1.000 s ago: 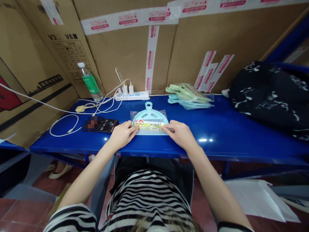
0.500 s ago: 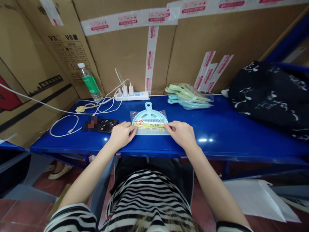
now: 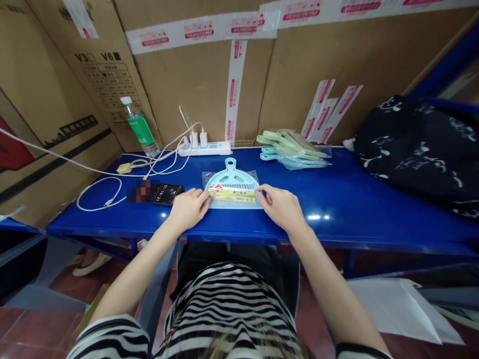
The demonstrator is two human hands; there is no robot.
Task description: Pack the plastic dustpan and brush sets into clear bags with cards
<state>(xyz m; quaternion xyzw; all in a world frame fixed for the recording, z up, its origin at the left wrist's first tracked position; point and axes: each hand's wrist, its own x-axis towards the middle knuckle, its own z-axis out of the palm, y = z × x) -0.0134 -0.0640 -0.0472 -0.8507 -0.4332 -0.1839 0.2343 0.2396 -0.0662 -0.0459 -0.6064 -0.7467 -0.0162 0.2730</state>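
Observation:
A light blue dustpan (image 3: 231,174) with its brush lies flat on the blue table in a clear plastic bag (image 3: 224,205), handle pointing away from me. A yellow printed label card (image 3: 239,195) lies across its near part. My left hand (image 3: 189,207) has thumb and forefinger pinched at the left end of the card. At the opposite end, my right hand (image 3: 281,205) has thumb and forefinger bent close together on the card's edge. The exact contact of the right fingertips is hard to make out.
Bagged green and blue dustpans (image 3: 294,149) are stacked at the back. A phone (image 3: 168,194), white cables, a power strip (image 3: 205,148) and a water bottle (image 3: 140,128) are on the left. A black patterned bag (image 3: 419,154) sits right. Cardboard (image 3: 194,85) walls the back.
The label card has turned to face up more, so more of its print shows. My right fingertips have shifted slightly outward; my left hand has barely moved.

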